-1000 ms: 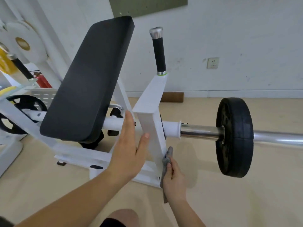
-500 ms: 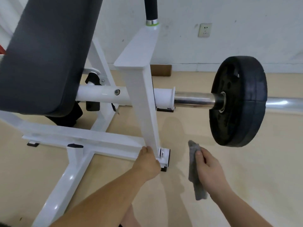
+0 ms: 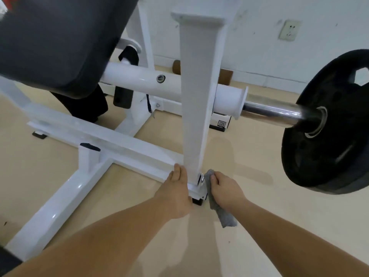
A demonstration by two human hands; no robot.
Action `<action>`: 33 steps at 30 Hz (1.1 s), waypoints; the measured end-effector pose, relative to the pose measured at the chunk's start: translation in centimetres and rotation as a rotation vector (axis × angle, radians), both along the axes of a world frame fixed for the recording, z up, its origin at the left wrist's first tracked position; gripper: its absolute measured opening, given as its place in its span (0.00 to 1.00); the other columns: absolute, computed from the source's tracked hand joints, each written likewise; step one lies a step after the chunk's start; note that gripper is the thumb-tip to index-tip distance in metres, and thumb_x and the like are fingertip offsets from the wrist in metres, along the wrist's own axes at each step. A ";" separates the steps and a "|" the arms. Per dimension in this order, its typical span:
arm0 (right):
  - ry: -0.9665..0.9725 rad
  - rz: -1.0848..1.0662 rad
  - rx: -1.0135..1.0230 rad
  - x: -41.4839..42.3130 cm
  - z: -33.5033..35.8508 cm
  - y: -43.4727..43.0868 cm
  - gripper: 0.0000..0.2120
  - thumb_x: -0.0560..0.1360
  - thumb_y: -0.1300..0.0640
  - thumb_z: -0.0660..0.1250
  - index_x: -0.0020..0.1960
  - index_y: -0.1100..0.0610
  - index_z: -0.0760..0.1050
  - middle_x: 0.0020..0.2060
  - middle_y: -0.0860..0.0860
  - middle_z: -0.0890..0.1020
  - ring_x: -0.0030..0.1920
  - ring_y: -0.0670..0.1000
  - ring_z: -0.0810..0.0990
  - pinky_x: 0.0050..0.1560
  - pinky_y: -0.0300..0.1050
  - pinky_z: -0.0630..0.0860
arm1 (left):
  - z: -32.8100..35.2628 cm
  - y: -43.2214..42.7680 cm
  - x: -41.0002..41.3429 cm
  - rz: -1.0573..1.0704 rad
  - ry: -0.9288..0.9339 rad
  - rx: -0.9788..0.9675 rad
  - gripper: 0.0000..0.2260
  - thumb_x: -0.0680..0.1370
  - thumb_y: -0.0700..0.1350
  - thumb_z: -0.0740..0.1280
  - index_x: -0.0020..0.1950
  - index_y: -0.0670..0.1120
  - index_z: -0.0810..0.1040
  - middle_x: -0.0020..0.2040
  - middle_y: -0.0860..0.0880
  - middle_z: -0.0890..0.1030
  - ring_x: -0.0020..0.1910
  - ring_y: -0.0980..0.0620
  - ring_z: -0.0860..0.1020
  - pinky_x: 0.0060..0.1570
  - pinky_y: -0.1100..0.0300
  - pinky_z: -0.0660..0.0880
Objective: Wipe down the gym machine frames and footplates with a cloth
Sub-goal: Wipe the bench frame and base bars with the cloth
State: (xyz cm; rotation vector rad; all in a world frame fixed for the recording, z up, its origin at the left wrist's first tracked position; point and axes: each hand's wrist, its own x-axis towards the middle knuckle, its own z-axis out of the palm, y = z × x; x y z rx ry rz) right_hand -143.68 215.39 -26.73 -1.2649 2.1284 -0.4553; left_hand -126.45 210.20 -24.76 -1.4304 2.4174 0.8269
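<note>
A white gym machine frame fills the view, with a tall white upright post [image 3: 196, 92] rising from a floor crossbar [image 3: 111, 140]. My left hand [image 3: 175, 191] rests against the foot of the post, its fingers pointing up along the left side. My right hand [image 3: 226, 189] grips a grey cloth [image 3: 217, 204] and holds its top end against the bracket at the post's base on the right side. The cloth's loose end hangs down toward the floor.
A black padded seat [image 3: 54, 41] overhangs at upper left. A chrome bar [image 3: 271, 114] carries a black weight plate [image 3: 329, 122] at right. A white frame leg [image 3: 58, 204] runs toward the lower left. Beige floor surrounds the base; a wall with a socket [image 3: 288, 31] stands behind.
My view has dropped closer to the base. My right hand moved left, bringing the cloth from clear of the frame to the post's foot. My left hand stays at the base.
</note>
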 end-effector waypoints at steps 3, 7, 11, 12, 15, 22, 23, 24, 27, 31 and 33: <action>0.000 0.020 -0.032 0.2 -3.7 -1.3 0.13 0.87 0.50 0.49 0.60 0.50 0.71 0.49 0.55 0.82 0.43 0.55 0.75 0.46 0.49 0.73 | -1.3 0.8 1.2 0.001 0.045 -0.058 0.39 0.84 0.48 0.59 0.82 0.44 0.33 0.82 0.50 0.30 0.82 0.52 0.39 0.80 0.58 0.49; -0.031 0.146 -0.018 -0.4 -9.4 -2.0 0.23 0.87 0.52 0.48 0.82 0.54 0.55 0.72 0.56 0.72 0.68 0.55 0.74 0.65 0.39 0.65 | -3.3 2.2 3.4 0.053 0.000 0.015 0.38 0.85 0.49 0.58 0.82 0.46 0.33 0.82 0.52 0.31 0.83 0.53 0.41 0.80 0.56 0.53; 0.184 0.388 0.110 -4.0 -12.9 -4.5 0.27 0.86 0.49 0.44 0.84 0.49 0.43 0.84 0.49 0.46 0.83 0.51 0.43 0.81 0.52 0.47 | -4.6 3.5 4.6 0.056 -0.098 0.098 0.37 0.85 0.48 0.58 0.82 0.49 0.32 0.81 0.54 0.30 0.83 0.53 0.41 0.80 0.55 0.53; 0.216 0.386 0.108 -4.3 -13.2 -4.9 0.27 0.86 0.49 0.43 0.84 0.48 0.44 0.84 0.49 0.47 0.83 0.52 0.44 0.81 0.55 0.48 | -4.6 3.7 4.5 0.032 -0.125 0.110 0.37 0.85 0.47 0.57 0.82 0.49 0.32 0.81 0.54 0.30 0.83 0.53 0.41 0.80 0.54 0.53; 0.301 0.327 0.048 -2.7 -13.3 -3.9 0.31 0.83 0.46 0.37 0.84 0.53 0.42 0.84 0.52 0.45 0.83 0.54 0.42 0.81 0.54 0.46 | -3.9 3.6 4.2 -0.062 -0.193 0.118 0.36 0.85 0.48 0.56 0.83 0.49 0.33 0.82 0.53 0.33 0.83 0.52 0.41 0.80 0.54 0.52; 0.373 0.459 0.047 -2.7 -14.7 -1.9 0.34 0.83 0.41 0.35 0.82 0.56 0.31 0.82 0.52 0.34 0.82 0.52 0.34 0.80 0.52 0.36 | -6.5 3.2 4.1 -0.021 -0.166 0.119 0.35 0.85 0.49 0.56 0.83 0.48 0.35 0.83 0.53 0.35 0.83 0.54 0.42 0.80 0.55 0.52; 0.358 0.466 0.066 -3.4 -14.4 -2.7 0.33 0.85 0.42 0.40 0.83 0.56 0.33 0.82 0.52 0.35 0.82 0.51 0.35 0.80 0.52 0.37 | -7.1 3.4 4.0 -0.005 -0.149 0.126 0.35 0.85 0.49 0.56 0.83 0.48 0.35 0.83 0.53 0.35 0.83 0.54 0.43 0.80 0.56 0.52; 0.344 0.472 0.081 -3.9 -14.2 -3.4 0.32 0.86 0.43 0.42 0.83 0.56 0.34 0.82 0.52 0.35 0.82 0.51 0.35 0.80 0.52 0.38 | -7.6 3.6 4.0 0.003 -0.132 0.133 0.35 0.85 0.49 0.56 0.83 0.49 0.35 0.83 0.54 0.35 0.83 0.54 0.43 0.80 0.57 0.51; 0.361 0.461 0.087 -2.7 -14.5 -2.7 0.33 0.85 0.43 0.40 0.82 0.58 0.31 0.81 0.53 0.33 0.82 0.52 0.34 0.80 0.51 0.36 | -8.4 4.4 3.9 0.044 -0.073 0.150 0.34 0.85 0.49 0.56 0.84 0.50 0.37 0.83 0.55 0.36 0.83 0.55 0.45 0.79 0.58 0.53; 0.394 0.436 -0.061 -0.7 -16.6 0.5 0.37 0.76 0.37 0.30 0.78 0.57 0.27 0.78 0.51 0.30 0.81 0.53 0.34 0.79 0.49 0.34 | -9.7 5.0 4.0 0.127 0.006 0.160 0.35 0.85 0.49 0.57 0.84 0.49 0.39 0.83 0.55 0.38 0.83 0.55 0.47 0.79 0.56 0.56; 0.393 0.477 -0.051 -2.6 -16.3 -1.0 0.38 0.80 0.36 0.36 0.80 0.57 0.29 0.80 0.51 0.32 0.82 0.52 0.34 0.79 0.50 0.37 | -10.2 5.0 3.9 0.147 0.028 0.166 0.34 0.85 0.49 0.58 0.84 0.48 0.39 0.84 0.54 0.38 0.83 0.55 0.46 0.79 0.56 0.55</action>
